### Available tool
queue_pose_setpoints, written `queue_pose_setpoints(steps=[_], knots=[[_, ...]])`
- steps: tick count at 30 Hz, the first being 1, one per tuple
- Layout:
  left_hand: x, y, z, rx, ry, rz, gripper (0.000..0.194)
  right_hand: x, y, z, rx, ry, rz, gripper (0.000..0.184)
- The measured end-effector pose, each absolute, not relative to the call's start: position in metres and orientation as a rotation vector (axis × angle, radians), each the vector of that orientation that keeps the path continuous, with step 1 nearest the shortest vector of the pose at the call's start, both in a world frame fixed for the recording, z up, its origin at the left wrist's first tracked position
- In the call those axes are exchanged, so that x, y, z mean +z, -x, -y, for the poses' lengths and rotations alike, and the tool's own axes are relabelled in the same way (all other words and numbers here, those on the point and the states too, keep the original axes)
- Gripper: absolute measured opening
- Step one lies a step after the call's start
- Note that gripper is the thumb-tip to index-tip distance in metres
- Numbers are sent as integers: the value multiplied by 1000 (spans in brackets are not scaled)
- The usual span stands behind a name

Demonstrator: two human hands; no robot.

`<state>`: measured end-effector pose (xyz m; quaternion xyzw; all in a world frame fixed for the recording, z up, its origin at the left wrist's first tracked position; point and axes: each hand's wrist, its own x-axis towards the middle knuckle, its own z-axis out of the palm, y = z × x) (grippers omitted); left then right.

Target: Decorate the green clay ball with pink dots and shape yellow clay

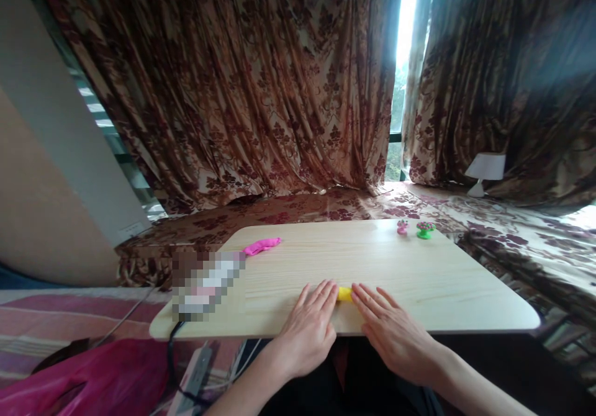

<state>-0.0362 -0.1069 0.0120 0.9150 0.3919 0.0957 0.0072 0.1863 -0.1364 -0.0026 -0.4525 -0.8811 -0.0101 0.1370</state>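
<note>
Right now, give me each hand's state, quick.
Left hand: open, palm down at left end of yellow piece.
Right hand: open, palm down at its right end.

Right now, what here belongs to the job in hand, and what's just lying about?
In use:
Short yellow strip, touched by left hand and right hand
Pale wood-grained tabletop

Lying about, apparently:
Long pink strip
Small pink mushroom-shaped piece
Small green mushroom-shaped piece
White lamp

Left hand (310, 326) and right hand (388, 329), backs facing up
Their fingers (325, 293) extend forward, angled toward each other without touching; left forearm (258, 380) and right forearm (468, 371) slant in from below.
</note>
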Motion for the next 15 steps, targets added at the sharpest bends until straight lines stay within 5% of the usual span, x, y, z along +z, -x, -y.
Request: queue_pose_setpoints(steps=[15], knots=[[7,17,53,286,-2716,-1311,62,-1,-183,77,126,1450,2490,55]])
